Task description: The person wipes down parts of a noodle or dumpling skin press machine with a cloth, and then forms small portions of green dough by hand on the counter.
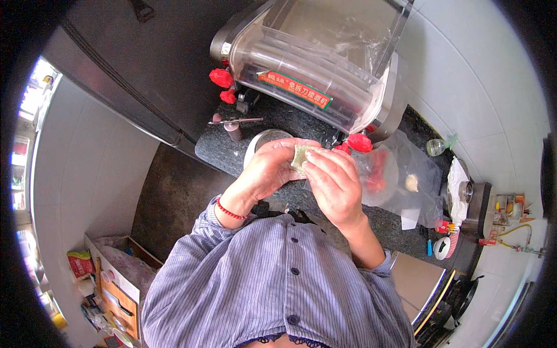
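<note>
A small pale green piece of what looks like dough (300, 157) is held between my two hands, above the dark speckled countertop (217, 150). My left hand (276, 162), with a red bead bracelet (228, 212) at the wrist, cups it from the left and below. The fingertips of my right hand (335, 185) press on its right side. White powder dusts both hands. Partly hidden behind my left hand is a round white-rimmed dish or device (254, 150). Just beyond my hands stands a dough-rolling machine (304, 82) with a transparent cover and red knobs.
Right of my hands lies a clear plastic sheet (417, 161) bearing a small pale lump (411, 182). A plastic bottle (435, 147) lies by the tiled wall; a white bowl (441, 248) sits farther right. Left of the machine is a dark upright appliance (126, 65).
</note>
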A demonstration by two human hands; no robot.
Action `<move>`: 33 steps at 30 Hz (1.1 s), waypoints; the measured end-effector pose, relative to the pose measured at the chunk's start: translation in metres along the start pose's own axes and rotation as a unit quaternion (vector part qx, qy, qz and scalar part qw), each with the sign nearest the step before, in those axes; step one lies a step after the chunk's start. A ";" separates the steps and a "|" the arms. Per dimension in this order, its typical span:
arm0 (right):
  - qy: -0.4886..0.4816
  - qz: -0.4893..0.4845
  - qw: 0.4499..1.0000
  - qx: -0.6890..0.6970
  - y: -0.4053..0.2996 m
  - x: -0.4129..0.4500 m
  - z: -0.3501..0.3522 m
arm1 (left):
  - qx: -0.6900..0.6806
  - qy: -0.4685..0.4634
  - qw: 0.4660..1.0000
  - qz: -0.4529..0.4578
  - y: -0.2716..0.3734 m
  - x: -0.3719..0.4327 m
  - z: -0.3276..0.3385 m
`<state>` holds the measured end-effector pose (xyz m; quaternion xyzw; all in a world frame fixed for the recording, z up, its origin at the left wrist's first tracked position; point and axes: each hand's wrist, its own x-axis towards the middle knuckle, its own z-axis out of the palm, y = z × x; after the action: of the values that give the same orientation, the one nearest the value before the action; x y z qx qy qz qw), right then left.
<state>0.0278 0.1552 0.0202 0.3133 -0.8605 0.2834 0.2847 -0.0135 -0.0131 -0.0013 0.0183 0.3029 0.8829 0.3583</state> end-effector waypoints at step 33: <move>-0.379 0.086 0.911 -0.138 0.155 0.154 -0.060 | 0.258 0.090 0.951 0.145 -0.023 -0.003 -0.017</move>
<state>-0.1613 0.2367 0.1156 0.2793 -0.9579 0.0447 -0.0484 -0.0009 -0.0105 -0.0269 0.0746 0.5454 0.8151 0.1805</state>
